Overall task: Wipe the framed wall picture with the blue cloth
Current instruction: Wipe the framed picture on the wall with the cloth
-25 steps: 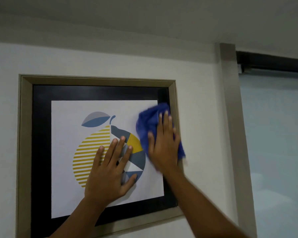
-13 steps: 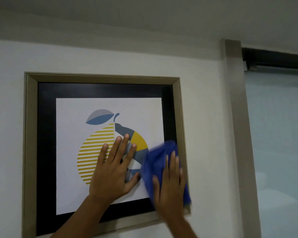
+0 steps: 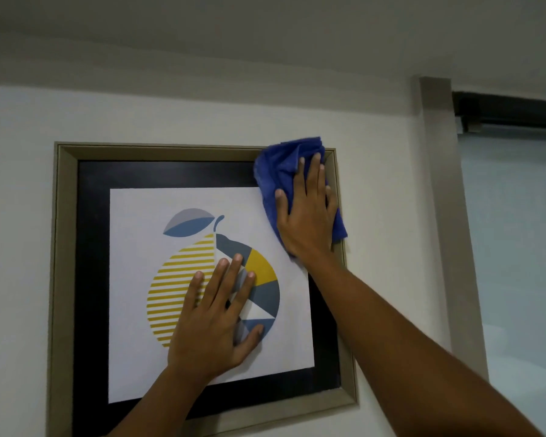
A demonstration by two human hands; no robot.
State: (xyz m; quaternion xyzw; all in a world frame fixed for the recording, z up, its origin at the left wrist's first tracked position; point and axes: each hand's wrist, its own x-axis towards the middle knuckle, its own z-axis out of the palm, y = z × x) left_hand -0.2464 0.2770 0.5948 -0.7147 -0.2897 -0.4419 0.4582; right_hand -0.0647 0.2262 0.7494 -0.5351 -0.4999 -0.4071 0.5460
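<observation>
The framed picture (image 3: 65, 247) hangs on a white wall: a beige frame, a black mat and a white print of a yellow and blue fruit. My right hand (image 3: 308, 216) presses the crumpled blue cloth (image 3: 278, 171) flat against the picture's top right corner, over the mat and the frame's edge. My left hand (image 3: 215, 323) lies flat with fingers spread on the lower middle of the print, holding nothing. The frame's bottom left corner is out of view.
A beige vertical trim strip (image 3: 448, 216) runs down the wall to the right of the picture. Beyond it is a pale frosted pane (image 3: 517, 247) under a dark rail (image 3: 511, 110). The ceiling is close above.
My right hand slid the cloth down the picture's right side to the bottom corner, then up to the top right corner. My left hand stayed on the print.
</observation>
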